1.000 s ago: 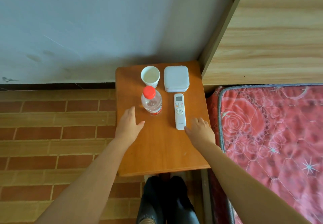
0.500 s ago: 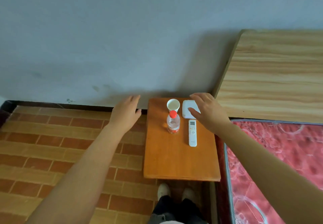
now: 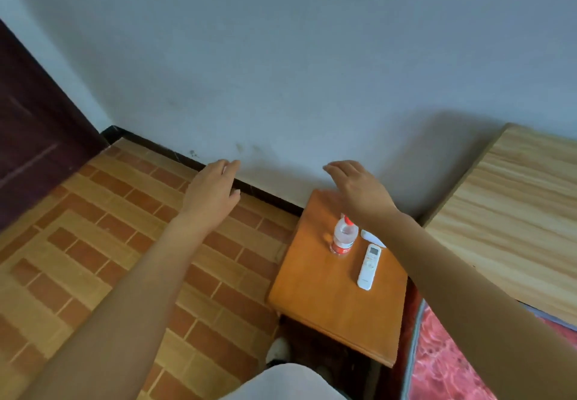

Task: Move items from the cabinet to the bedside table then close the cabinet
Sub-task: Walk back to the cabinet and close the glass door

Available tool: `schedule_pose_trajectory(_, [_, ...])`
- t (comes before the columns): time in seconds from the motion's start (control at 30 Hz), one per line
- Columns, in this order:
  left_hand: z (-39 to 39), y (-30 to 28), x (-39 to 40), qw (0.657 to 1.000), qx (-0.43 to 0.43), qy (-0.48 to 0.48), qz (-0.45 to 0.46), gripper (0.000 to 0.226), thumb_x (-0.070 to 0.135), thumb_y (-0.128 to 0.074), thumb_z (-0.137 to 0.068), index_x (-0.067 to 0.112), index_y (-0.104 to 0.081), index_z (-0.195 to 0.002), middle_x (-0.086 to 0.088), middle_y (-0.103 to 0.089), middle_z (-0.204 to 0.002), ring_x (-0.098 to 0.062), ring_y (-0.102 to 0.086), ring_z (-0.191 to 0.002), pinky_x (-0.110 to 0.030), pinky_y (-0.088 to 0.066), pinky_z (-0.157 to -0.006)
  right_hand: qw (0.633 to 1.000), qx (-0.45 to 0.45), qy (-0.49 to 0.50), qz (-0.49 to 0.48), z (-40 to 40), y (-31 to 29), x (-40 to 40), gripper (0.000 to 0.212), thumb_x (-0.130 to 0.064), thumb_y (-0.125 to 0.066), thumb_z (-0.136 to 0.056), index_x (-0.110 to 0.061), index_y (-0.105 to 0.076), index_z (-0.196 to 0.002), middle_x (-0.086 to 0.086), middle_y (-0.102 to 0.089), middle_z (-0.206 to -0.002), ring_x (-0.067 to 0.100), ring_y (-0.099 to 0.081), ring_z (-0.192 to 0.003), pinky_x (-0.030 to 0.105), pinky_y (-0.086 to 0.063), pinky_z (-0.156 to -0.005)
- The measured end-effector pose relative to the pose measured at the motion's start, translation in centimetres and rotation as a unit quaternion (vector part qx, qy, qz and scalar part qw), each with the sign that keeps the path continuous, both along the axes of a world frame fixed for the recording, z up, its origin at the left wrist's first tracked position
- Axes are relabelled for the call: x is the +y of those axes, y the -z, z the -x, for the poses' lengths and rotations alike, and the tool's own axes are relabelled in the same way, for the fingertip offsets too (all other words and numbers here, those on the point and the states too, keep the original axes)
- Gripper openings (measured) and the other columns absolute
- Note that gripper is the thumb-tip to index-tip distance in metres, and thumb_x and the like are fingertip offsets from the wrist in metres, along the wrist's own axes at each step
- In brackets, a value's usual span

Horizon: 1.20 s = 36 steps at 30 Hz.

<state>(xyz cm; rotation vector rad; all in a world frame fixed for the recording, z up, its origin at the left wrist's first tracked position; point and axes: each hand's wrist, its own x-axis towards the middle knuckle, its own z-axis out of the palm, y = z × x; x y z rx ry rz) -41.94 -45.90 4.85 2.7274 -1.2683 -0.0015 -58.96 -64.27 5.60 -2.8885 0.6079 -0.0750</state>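
The orange wooden bedside table stands against the wall beside the bed. On it stands a clear water bottle with a red cap and red label, and a white remote control lies to its right. A sliver of a white box shows behind my right forearm; the paper cup is hidden. My left hand is raised over the floor, left of the table, fingers straight, holding nothing. My right hand hovers above the table's far end, fingers relaxed, empty.
A pale wooden headboard and a red patterned mattress lie to the right. A dark door is at the far left. Brick-patterned floor spreads to the left, and my white shoe shows below the table.
Both hands lifted off the table and rose in front of the wall. The view pulled back and swung left, so the table now sits lower right and the door has come into sight.
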Motion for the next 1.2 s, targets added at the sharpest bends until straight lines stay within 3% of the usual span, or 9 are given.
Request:
schedule_pose_trajectory(0.17, [0.0, 0.2, 6.0, 0.996, 0.0, -0.087, 0.009, 0.056, 0.024, -0.052, -0.092, 0.015, -0.03, -0.143, -0.006, -0.039, -0.145, -0.02, -0.036, -0.135, -0.034, -0.036, -0.108, 0.995, 0.009, -0.1, 0.022, -3.5, -0.8, 3.4, 0.05, -0.034, -0.042, -0.095, -0.012, -0.035, -0.14, 0.007, -0.04, -0.145, 0.023, -0.031, -0.136, 0.034, -0.028, -0.11])
schedule_pose_trajectory(0.33, [0.1, -0.4, 12.7, 0.988, -0.007, -0.149, 0.036, 0.052, 0.023, -0.054, -0.091, 0.012, -0.036, -0.138, -0.007, -0.045, -0.138, -0.021, -0.044, -0.127, -0.034, -0.043, -0.1, 0.984, -0.009, -0.178, 0.016, -6.8, -1.7, 8.4, 0.047, -0.034, -0.041, -0.095, -0.013, -0.037, -0.137, 0.006, -0.042, -0.143, 0.023, -0.032, -0.135, 0.035, -0.028, -0.11])
schedule_pose_trajectory(0.57, [0.6, -1.6, 24.6, 0.97, -0.011, -0.237, 0.054, 0.05, 0.023, -0.054, -0.091, 0.009, -0.04, -0.136, -0.007, -0.047, -0.133, -0.023, -0.051, -0.116, -0.033, -0.045, -0.091, 0.958, -0.011, -0.285, 0.009, -10.8, -2.6, 18.6, 0.045, -0.03, -0.041, -0.096, -0.01, -0.039, -0.136, 0.009, -0.044, -0.141, 0.025, -0.034, -0.133, 0.037, -0.029, -0.11])
schedule_pose_trajectory(0.63, [1.4, -2.0, 28.6, 0.961, -0.021, -0.273, 0.048, 0.05, 0.024, -0.054, -0.091, 0.01, -0.04, -0.137, -0.008, -0.048, -0.134, -0.024, -0.049, -0.12, -0.035, -0.045, -0.095, 0.949, -0.009, -0.316, 0.012, -11.8, -2.8, 22.5, 0.044, -0.03, -0.041, -0.096, -0.01, -0.04, -0.135, 0.01, -0.045, -0.14, 0.025, -0.035, -0.132, 0.036, -0.029, -0.109])
schedule_pose_trajectory(0.9, [7.2, -3.5, 42.1, 0.897, -0.034, -0.441, 0.011, 0.05, 0.029, -0.052, -0.092, 0.013, -0.038, -0.138, -0.008, -0.042, -0.142, -0.024, -0.044, -0.126, -0.035, -0.041, -0.1, 0.893, -0.037, -0.449, -0.023, -14.2, -3.0, 36.9, 0.036, -0.03, -0.048, -0.092, -0.011, -0.051, -0.123, 0.007, -0.055, -0.127, 0.024, -0.047, -0.122, 0.037, -0.036, -0.104])
schedule_pose_trajectory(1.2, [15.3, -4.5, 51.2, 0.801, -0.007, -0.598, 0.031, 0.056, 0.032, -0.05, -0.093, 0.013, -0.032, -0.142, -0.011, -0.036, -0.146, -0.03, -0.042, -0.127, -0.041, -0.043, -0.1, 0.811, -0.041, -0.584, 0.004, -13.3, -4.0, 48.0, 0.047, -0.03, -0.046, -0.094, -0.012, -0.038, -0.137, 0.009, -0.045, -0.141, 0.023, -0.036, -0.133, 0.035, -0.031, -0.109])
